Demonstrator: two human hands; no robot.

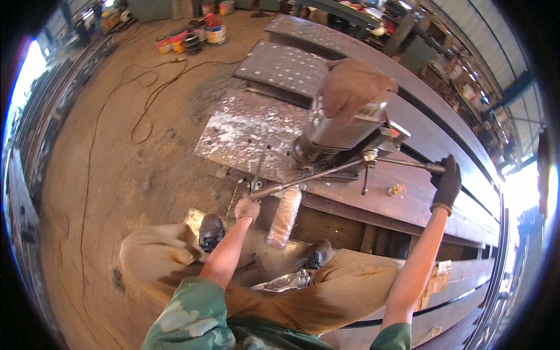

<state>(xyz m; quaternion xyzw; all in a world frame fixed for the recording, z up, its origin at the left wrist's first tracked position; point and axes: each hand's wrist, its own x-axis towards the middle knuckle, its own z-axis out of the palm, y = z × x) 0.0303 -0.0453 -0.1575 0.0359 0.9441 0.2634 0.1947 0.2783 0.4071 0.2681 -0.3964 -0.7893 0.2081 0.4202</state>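
A magnetic drill (341, 116), its motor top wrapped in a brown cloth (359, 87), stands on a steel plate (245, 137) marked with white patches. Several lever handles fan out from a hub (369, 156) on its side. My left hand (247, 208), seemingly in a light glove, is closed round the end of the long left lever (309, 179). On the right, my dark-gloved right hand (447, 185) grips the end of the right lever (408, 163). The drill's tip is mostly hidden behind its body. Close to my left hand, a clear plastic bottle (284, 217) leans by the steel edge.
Long steel beams (466, 201) run along the right. Behind the drill lie drilled plates (286, 67). A cable (149, 96) loops over the dirt floor, with paint buckets (214, 34) at the far left. A small clear object (397, 190) lies on the beam. My boots (211, 232) are below.
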